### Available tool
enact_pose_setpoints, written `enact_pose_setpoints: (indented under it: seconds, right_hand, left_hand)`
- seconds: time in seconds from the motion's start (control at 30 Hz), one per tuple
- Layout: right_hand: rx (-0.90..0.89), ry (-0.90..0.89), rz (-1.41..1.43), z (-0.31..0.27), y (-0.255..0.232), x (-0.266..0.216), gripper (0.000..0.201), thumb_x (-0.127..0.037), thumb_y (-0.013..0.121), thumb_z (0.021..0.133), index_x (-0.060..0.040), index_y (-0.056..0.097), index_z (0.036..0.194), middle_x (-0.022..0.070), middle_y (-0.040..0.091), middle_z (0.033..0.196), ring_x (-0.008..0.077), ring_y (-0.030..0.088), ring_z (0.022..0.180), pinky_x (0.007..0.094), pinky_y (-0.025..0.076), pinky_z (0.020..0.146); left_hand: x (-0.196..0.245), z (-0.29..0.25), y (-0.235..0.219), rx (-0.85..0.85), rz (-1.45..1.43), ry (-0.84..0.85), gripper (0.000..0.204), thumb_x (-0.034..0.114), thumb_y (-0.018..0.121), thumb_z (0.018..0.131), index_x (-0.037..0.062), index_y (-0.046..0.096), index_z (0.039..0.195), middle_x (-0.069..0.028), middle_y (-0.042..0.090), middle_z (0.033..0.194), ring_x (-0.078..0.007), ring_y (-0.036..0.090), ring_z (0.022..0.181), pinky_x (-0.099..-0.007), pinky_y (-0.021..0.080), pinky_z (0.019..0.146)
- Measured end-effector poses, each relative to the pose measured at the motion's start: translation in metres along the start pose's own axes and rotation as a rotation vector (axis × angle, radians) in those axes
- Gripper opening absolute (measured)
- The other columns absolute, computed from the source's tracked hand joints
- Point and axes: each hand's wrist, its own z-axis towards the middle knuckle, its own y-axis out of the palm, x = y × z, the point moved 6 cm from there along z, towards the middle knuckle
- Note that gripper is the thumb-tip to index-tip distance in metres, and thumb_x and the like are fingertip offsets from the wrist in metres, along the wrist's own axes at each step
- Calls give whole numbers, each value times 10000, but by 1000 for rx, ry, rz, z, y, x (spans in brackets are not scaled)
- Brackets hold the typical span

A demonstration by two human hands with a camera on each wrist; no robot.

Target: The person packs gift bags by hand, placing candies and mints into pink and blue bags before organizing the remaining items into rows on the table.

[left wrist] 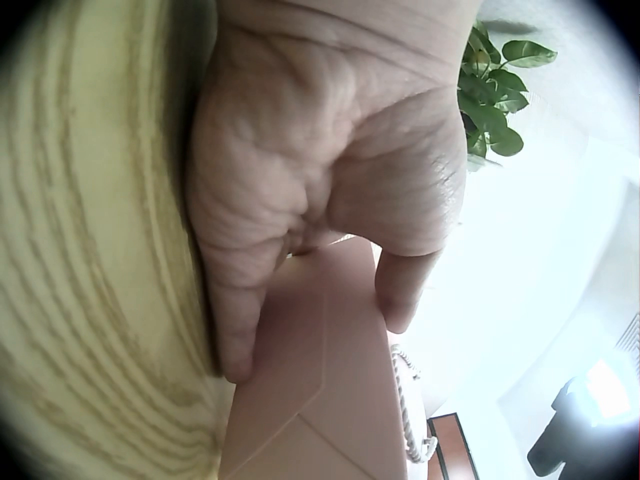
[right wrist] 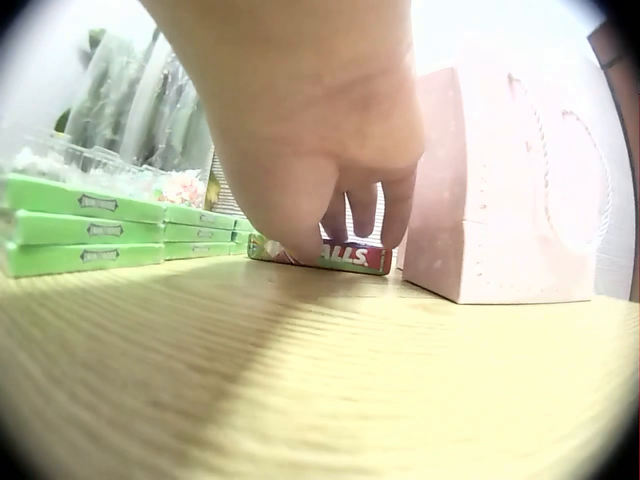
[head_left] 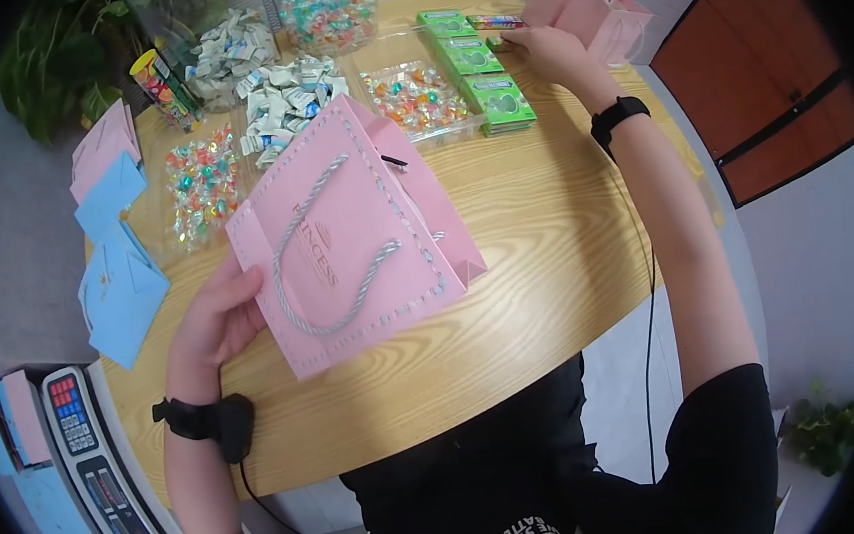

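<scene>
My left hand (head_left: 218,316) grips the bottom end of a pink paper gift bag (head_left: 330,249), thumb on one face and fingers on the other. The bag lies tilted over the table, its printed front and silver rope handle (head_left: 292,268) facing up. In the left wrist view, the folded base of the bag (left wrist: 320,400) shows between thumb and fingers. At the far right of the table my right hand (head_left: 556,54) pinches a stick pack of candy (right wrist: 350,257) lettered "ALLS", low at the tabletop. Another colourful stick pack (head_left: 496,23) lies just beyond its fingertips.
Stacked green boxes (head_left: 501,98) stand left of the right hand; pink bags (head_left: 618,21) stand behind it. Trays of wrapped candies (head_left: 414,97) and white sachets (head_left: 283,98) fill the back. Blue bags (head_left: 123,291) lie at left, near a scale (head_left: 101,463).
</scene>
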Motion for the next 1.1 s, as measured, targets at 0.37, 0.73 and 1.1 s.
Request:
enact_pose_setpoints:
  seconds: [0.37, 0.73, 1.1]
  right_hand:
    - [-369, 200, 243, -82, -96, -31, 248, -268, 656, 882, -24, 610, 881, 101, 626, 686, 169, 613, 575, 330, 466, 527]
    - [-528, -284, 902, -85, -169, -226, 347, -207, 660, 851, -16, 628, 1140, 142, 692, 913, 204, 682, 730, 321, 533, 672]
    - [-354, -449, 1462, -69, -131, -287, 264, -170, 651, 843, -37, 666, 1070, 135, 679, 1055, 260, 651, 953, 355, 511, 814]
  left_hand:
    - [4, 1, 11, -51, -20, 33, 801, 211, 622, 918, 96, 117, 1529, -106, 331, 1501, -253, 429, 1333, -429, 446, 1035]
    - [4, 4, 11, -92, -31, 51, 784, 190, 624, 922, 92, 130, 1522, -103, 348, 1489, -259, 443, 1322, -441, 461, 1028]
    - [4, 4, 8, -86, -132, 45, 778, 147, 597, 932, 111, 101, 1530, -103, 328, 1502, -268, 425, 1336, -455, 445, 1042]
